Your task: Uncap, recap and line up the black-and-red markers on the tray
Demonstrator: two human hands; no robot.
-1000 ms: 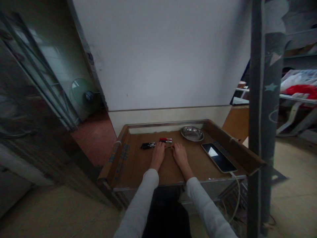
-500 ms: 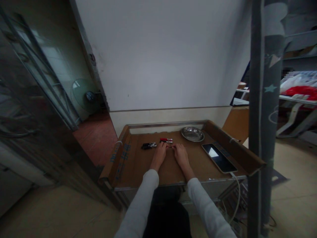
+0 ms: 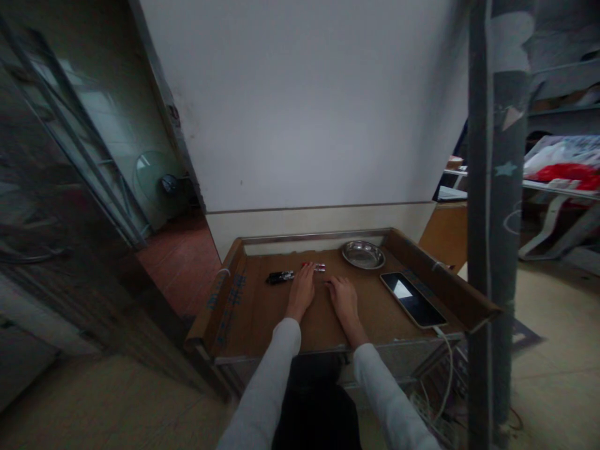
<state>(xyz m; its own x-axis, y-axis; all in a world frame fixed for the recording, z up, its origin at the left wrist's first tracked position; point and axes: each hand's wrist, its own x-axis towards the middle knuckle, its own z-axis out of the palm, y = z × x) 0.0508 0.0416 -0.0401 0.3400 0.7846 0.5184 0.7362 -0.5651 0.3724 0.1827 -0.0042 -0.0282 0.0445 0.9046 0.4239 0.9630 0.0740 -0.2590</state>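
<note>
My left hand [image 3: 301, 290] lies over the cardboard with its fingers stretched forward, their tips at the small red-and-silver items [image 3: 320, 267] and partly covering them. Whether it touches these items I cannot tell. To its left, close by, lie several slim black items with silver ends [image 3: 280, 277]. My right hand [image 3: 344, 299] rests a short way to the right, thumb and fingers drawn together towards the left hand. Anything in that pinch is too small to make out.
A cardboard-lined tray table [image 3: 262, 319] with raised sides stands against a white wall. On it are a round metal dish [image 3: 363, 255] at the back right and a phone [image 3: 413, 300] with a white cable [image 3: 450, 369]. A grey post [image 3: 499, 250] rises at the right.
My left hand has moved forward, its fingers straightening over the red-and-silver items. The right hand has drawn slightly back, so the fingertips of the two hands are now farther apart.
</note>
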